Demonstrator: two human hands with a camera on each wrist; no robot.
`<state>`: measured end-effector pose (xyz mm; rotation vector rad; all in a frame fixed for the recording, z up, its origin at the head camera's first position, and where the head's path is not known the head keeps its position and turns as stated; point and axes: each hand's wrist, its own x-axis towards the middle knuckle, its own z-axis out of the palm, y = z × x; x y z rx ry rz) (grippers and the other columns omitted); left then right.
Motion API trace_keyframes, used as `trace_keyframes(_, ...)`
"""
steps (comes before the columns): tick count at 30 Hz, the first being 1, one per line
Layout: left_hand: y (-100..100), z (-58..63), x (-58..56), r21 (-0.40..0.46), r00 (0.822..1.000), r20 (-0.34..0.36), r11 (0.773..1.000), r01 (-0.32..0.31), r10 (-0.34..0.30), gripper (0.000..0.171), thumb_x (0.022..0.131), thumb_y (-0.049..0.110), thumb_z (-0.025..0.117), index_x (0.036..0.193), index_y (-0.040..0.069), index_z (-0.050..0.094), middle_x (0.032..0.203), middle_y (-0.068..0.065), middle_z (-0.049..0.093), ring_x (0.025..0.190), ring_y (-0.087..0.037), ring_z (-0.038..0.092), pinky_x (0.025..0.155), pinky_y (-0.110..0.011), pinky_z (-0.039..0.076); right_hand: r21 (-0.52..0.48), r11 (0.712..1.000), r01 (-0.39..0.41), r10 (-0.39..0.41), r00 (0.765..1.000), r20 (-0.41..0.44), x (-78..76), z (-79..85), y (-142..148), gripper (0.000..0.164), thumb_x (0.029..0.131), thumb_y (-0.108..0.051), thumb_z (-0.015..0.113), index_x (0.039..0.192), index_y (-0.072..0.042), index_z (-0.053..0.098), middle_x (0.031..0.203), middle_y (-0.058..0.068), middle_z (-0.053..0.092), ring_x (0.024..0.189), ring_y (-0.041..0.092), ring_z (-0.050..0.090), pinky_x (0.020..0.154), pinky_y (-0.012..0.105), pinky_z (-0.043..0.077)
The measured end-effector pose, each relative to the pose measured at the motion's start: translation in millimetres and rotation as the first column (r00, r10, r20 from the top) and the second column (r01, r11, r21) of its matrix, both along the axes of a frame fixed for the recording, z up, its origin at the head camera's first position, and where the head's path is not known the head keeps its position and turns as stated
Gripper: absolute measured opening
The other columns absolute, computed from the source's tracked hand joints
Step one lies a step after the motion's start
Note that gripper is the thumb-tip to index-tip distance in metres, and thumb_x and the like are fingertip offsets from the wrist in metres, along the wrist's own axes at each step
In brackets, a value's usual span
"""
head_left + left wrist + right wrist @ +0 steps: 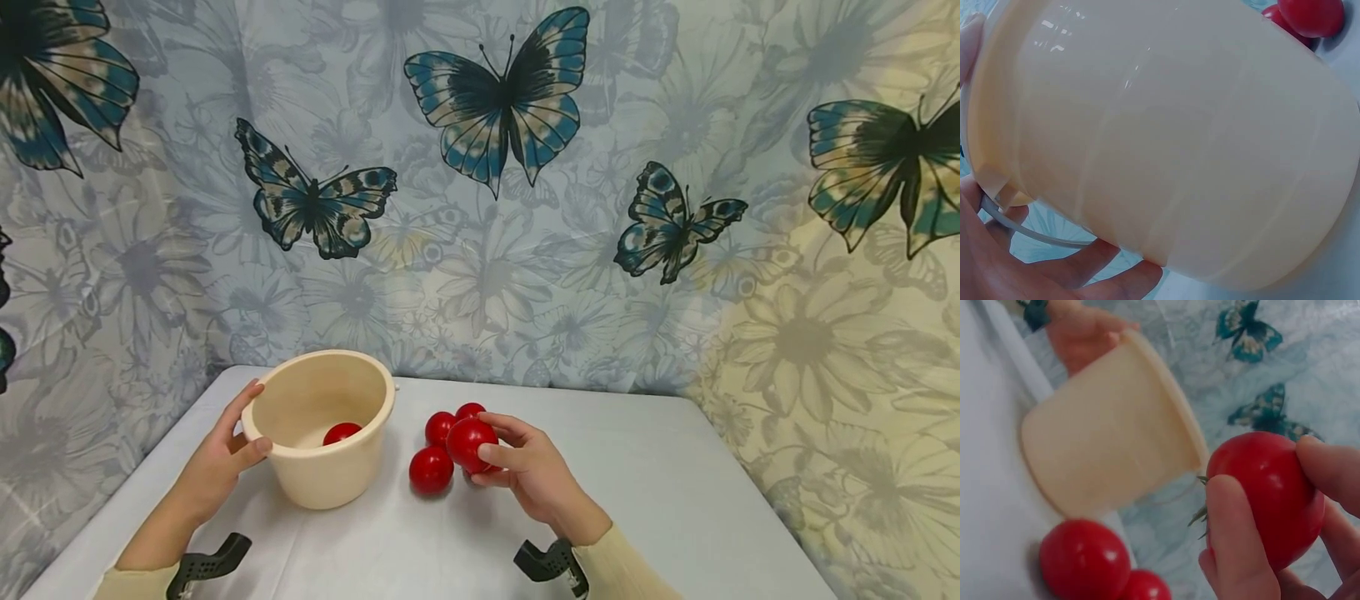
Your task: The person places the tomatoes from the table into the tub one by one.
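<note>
A cream plastic bucket [326, 479] stands at the left of the table, with one red tomato [342, 432] visible inside. My left hand [213, 467] grips its left rim, the thumb at the near side and the fingers along the outer wall. A thin grey handle [1041, 236] hangs beside those fingers in the left wrist view. To the bucket's right, my right hand [532, 471] holds a red tomato [1266, 494] with a green stem between thumb and fingers. Around it on the table sit several more tomatoes [431, 471], partly hidden behind the held one.
A white cloth covers the table [652, 500]. Behind it hangs a floral backdrop [487, 275] with blue butterflies, which also runs along both sides. Each wrist wears a black camera mount [210, 567].
</note>
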<state>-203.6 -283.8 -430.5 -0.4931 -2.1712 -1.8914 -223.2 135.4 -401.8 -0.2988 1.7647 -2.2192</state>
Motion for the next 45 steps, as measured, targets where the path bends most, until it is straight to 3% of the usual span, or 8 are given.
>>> trace_keyframes(5,-0.3,-0.3,-0.6,-0.012,1.000,0.005,1.000,-0.002,0.002,0.077,0.098,0.000,0.059,0.160,0.011,0.015,0.166,-0.010,-0.002,0.120,0.004,0.041,0.089,-0.012,0.044,-0.032,0.999,-0.028,0.028,1.000,-0.008,0.5,19.2,-18.0,0.058,0.089,-0.008,0.074,0.142,0.000,0.051,0.136,0.022,0.047,0.118,0.042,0.053,0.081,0.052,0.055)
trace_keyframes(19,-0.2,0.9,-0.3,-0.048,0.999,0.015,0.998,-0.036,0.037,0.077,0.100,0.005,0.060,0.161,0.012,0.014,0.165,-0.013,-0.001,0.120,0.004,0.040,0.088,-0.012,0.044,0.005,0.996,-0.084,0.085,0.995,-0.059,-7.3,58.9,-69.1,0.049,0.090,-0.006,0.073,0.137,-0.008,0.059,0.132,0.017,0.054,0.108,0.039,0.062,0.078,0.050,0.056)
trace_keyframes(27,-0.4,0.8,-0.5,-0.048,1.000,0.002,0.999,-0.010,0.010,0.075,0.100,0.001,0.057,0.160,0.009,0.013,0.165,-0.011,-0.003,0.119,0.005,0.043,0.088,-0.013,0.046,0.015,0.992,-0.126,0.127,0.990,-0.067,-13.0,75.5,-95.3,0.045,0.091,-0.006,0.073,0.134,-0.012,0.062,0.130,0.014,0.056,0.105,0.036,0.065,0.078,0.049,0.057)
trace_keyframes(37,-1.0,-0.3,-0.7,-0.038,1.000,-0.001,0.999,0.000,0.000,0.074,0.100,0.001,0.057,0.160,0.009,0.013,0.166,-0.009,-0.004,0.119,0.005,0.043,0.088,-0.013,0.046,0.061,0.991,-0.118,0.123,0.989,-0.082,-23.6,79.8,-122.1,0.044,0.090,-0.008,0.074,0.133,-0.015,0.064,0.124,0.010,0.059,0.105,0.030,0.065,0.077,0.046,0.058)
trace_keyframes(45,-2.3,-1.8,-1.5,-0.051,1.000,-0.002,0.999,-0.005,0.005,0.075,0.100,0.001,0.057,0.160,0.010,0.014,0.166,-0.008,-0.003,0.118,0.006,0.043,0.088,-0.013,0.045,0.040,0.993,-0.109,0.111,0.992,-0.066,-35.1,62.9,-143.4,0.042,0.089,-0.005,0.075,0.129,-0.015,0.067,0.122,0.009,0.058,0.101,0.029,0.065,0.077,0.047,0.057)
